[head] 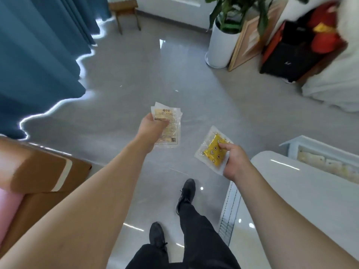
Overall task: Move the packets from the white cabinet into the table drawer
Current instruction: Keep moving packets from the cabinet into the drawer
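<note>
Nearest the camera, black trousers (196,239) and two black shoes (186,193) stand on the glossy grey floor (136,78), with a white rounded tabletop (303,200) at the right and a brown cardboard box (38,171) at the left. Both bare forearms reach forward over the floor. The right hand (234,164) curls its fingers round a clear packet with yellow contents (212,150) — thumb pressed on top. A little farther out, the left hand (153,126) pinches a clear packet with a pale printed label (168,126), held upright with more plastic behind it. Beyond them hang blue curtains (38,55); farther still stand a white planter (223,45) with a green plant (239,10), a leaning picture frame (250,39) and a small wooden stool (125,12).
</note>
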{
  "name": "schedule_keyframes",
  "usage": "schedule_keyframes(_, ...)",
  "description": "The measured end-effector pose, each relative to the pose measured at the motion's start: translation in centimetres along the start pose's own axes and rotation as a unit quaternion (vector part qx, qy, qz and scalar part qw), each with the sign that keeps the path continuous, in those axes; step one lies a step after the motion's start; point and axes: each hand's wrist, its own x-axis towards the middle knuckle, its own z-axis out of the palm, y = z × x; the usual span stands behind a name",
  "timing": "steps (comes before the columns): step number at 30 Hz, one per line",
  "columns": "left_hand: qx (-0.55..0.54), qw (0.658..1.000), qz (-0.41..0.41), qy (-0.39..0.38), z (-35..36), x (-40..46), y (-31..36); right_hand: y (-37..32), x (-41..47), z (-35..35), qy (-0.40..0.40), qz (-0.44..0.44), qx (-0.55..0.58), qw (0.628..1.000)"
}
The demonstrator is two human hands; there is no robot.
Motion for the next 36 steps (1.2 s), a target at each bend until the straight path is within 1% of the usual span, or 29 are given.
schedule_keyframes(3,0.027,0.999,-0.005,-0.016,5.3,4.7,3.9,-5.8,3.0,-1.1,0.014,0.003,0.042,0.999)
schedule_keyframes(5,0.041,0.998,-0.002,-0.037,9.1,7.2,6.6,-9.7,4.4,-2.1,0.010,0.006,0.069,0.998)
schedule_keyframes(7,0.045,0.997,0.004,-0.062,12.3,9.5,9.3,-13.5,5.9,-2.8,0.008,-0.009,0.094,0.995)
schedule_keyframes(10,0.073,0.992,0.019,-0.098,15.9,12.9,13.3,-18.5,8.3,-3.4,0.010,-0.042,0.122,0.992)
schedule_keyframes(13,0.106,0.988,0.032,-0.112,19.5,17.0,17.1,-23.1,11.2,-3.5,0.013,-0.040,0.153,0.987)
schedule_keyframes(16,0.111,0.985,0.046,-0.124,23.7,21.5,20.7,-27.7,15.0,-3.2,0.026,-0.035,0.173,0.984)
schedule_keyframes(20,0.151,0.974,0.041,-0.164,30.3,26.6,24.6,-33.2,19.1,-4.2,0.059,-0.033,0.209,0.976)
schedule_keyframes(26,0.239,0.944,0.050,-0.220,43.4,30.2,29.6,-40.5,23.0,-10.7,0.107,-0.047,0.280,0.953)
schedule_keyframes(27,0.250,0.940,0.051,-0.226,44.9,30.5,29.9,-41.1,23.4,-11.5,0.108,-0.051,0.288,0.950)
schedule_keyframes(32,0.308,0.911,0.070,-0.264,58.0,32.0,32.1,-47.9,27.2,-18.9,0.123,-0.050,0.340,0.931)
schedule_keyframes(36,0.335,0.893,0.088,-0.286,66.6,32.0,33.7,-52.4,29.2,-23.7,0.130,-0.048,0.391,0.910)
